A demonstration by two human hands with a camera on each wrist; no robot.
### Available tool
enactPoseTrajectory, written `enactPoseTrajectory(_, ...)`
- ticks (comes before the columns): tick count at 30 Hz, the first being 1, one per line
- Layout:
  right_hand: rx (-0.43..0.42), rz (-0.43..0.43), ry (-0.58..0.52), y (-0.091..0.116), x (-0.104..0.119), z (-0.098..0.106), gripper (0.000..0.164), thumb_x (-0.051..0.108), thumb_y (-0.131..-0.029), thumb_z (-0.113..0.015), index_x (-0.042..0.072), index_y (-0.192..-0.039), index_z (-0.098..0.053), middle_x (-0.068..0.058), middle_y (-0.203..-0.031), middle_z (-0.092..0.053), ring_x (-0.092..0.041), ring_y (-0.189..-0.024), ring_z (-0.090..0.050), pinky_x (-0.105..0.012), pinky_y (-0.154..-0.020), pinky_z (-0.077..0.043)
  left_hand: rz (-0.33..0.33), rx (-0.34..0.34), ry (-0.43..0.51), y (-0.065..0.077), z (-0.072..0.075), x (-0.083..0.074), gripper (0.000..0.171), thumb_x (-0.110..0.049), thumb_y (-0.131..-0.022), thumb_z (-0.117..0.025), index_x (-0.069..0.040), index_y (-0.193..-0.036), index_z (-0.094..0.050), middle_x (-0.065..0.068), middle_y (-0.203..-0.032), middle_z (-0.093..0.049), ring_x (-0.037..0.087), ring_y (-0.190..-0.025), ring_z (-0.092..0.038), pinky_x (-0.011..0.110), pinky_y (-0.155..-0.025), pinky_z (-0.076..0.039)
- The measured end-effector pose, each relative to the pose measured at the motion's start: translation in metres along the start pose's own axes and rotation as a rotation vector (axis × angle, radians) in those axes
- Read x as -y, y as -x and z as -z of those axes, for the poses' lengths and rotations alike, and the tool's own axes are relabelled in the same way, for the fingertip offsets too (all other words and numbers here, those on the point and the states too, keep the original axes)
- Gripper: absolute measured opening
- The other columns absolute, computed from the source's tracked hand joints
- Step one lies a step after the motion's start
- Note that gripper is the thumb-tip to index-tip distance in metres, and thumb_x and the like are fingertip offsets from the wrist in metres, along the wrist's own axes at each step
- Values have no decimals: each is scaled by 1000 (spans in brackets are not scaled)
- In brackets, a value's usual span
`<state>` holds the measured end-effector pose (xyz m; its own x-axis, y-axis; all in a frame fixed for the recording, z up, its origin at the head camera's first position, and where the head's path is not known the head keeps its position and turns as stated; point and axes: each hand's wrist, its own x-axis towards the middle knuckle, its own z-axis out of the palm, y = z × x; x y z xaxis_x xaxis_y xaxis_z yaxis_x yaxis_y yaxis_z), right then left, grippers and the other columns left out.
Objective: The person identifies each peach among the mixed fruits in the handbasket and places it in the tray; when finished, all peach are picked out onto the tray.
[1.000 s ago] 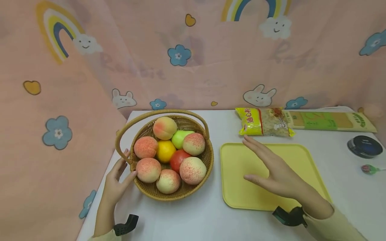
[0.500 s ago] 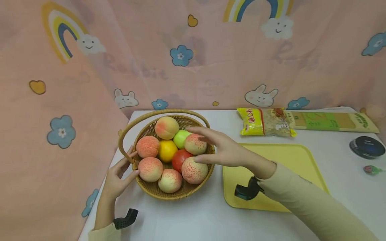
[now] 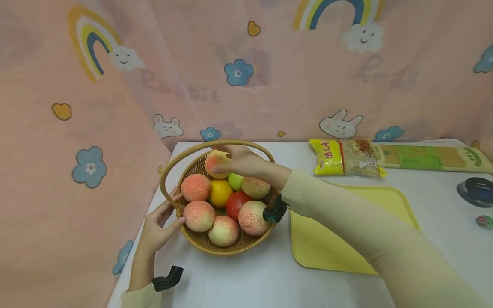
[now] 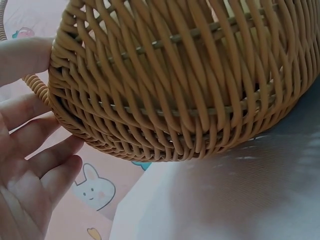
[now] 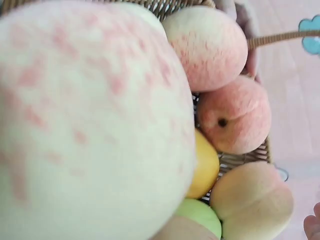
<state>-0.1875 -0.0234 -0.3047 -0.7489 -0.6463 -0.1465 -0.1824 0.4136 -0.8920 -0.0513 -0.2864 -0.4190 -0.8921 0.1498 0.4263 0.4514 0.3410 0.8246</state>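
A wicker basket (image 3: 227,252) with an arched handle holds several peaches, a yellow fruit (image 3: 220,193), a red one (image 3: 236,206) and a green one (image 3: 235,181). My left hand (image 3: 155,231) grips its left rim beside the handle's foot. In the left wrist view the thumb lies against the woven wall (image 4: 175,90), with the other fingers spread below it. Reaching over the basket under the handle, my right hand (image 3: 248,162) has its thumb in front of the farthest peach (image 3: 215,160). In the right wrist view its fingertips (image 5: 314,230) stand apart from that peach (image 5: 252,202).
A yellow tray (image 3: 327,252) lies right of the basket, partly under the right sleeve. Behind it are a yellow pasta bag (image 3: 346,158) and a long noodle packet (image 3: 431,157). A dark round case (image 3: 475,191) and a lollipop (image 3: 484,221) sit far right. A pink curtain hangs behind.
My right hand has moved left from above the tray, across the basket, to the farthest peach. My left hand has stayed at the basket's rim. The head view has shifted slightly.
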Motion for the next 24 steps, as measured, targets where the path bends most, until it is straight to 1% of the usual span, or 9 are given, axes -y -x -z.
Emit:
enactPoseTrajectory(2,4,-54,13,-11,0,0,74,38,-84,-70,26,-147,-34,1,-153,-33,-24,-142,-29,-41,-115,-29,0,-2,-2,0,0,1,58,16,-75,-65,9,-131,-50,26,-148,-33,12,-138,-37,15,-107,-35)
enactPoseTrajectory(3,10,-65,30,-16,0,-1,74,38,-84,-70,27,-148,-33,-1,-154,-32,-24,-142,-28,-42,-116,-29,2,-4,-1,0,0,1,59,16,-75,-65,9,-131,-50,26,-148,-33,11,-138,-37,15,-107,-35)
enactPoseTrajectory(8,49,-51,85,-32,-3,1,75,37,-84,-70,26,-148,-33,-8,-154,-31,-25,-143,-27,-44,-116,-27,-6,-10,23,-1,0,4,58,19,-75,-65,11,-130,-49,27,-148,-33,13,-138,-36,16,-108,-35)
enactPoseTrajectory(11,63,-52,88,-38,-7,0,74,33,-84,-69,19,-148,-34,-9,-153,-32,-25,-142,-29,-42,-116,-29,-20,-10,33,0,0,3,59,20,-74,-64,11,-130,-49,28,-148,-33,14,-139,-36,17,-109,-35)
enactPoseTrajectory(14,60,-54,81,-43,-14,-1,70,27,-86,-69,13,-146,-37,-8,-150,-38,-24,-138,-35,-38,-113,-33,-36,-8,26,0,-1,2,60,20,-74,-65,12,-131,-48,29,-147,-33,13,-138,-37,17,-108,-35)
enactPoseTrajectory(18,41,-19,102,-45,-21,-2,64,21,-86,-68,11,-143,-40,-8,-145,-44,-24,-130,-44,-36,-109,-38,-43,-16,16,0,-1,1,59,18,-74,-65,11,-130,-49,29,-147,-33,11,-137,-39,17,-106,-37)
enactPoseTrajectory(24,29,43,214,-48,-26,-2,66,8,-84,-66,11,-145,-39,-9,-143,-46,-24,-122,-49,-36,-106,-41,-33,-11,6,0,0,3,60,17,-74,-65,10,-131,-49,26,-148,-33,13,-138,-38,18,-108,-35)
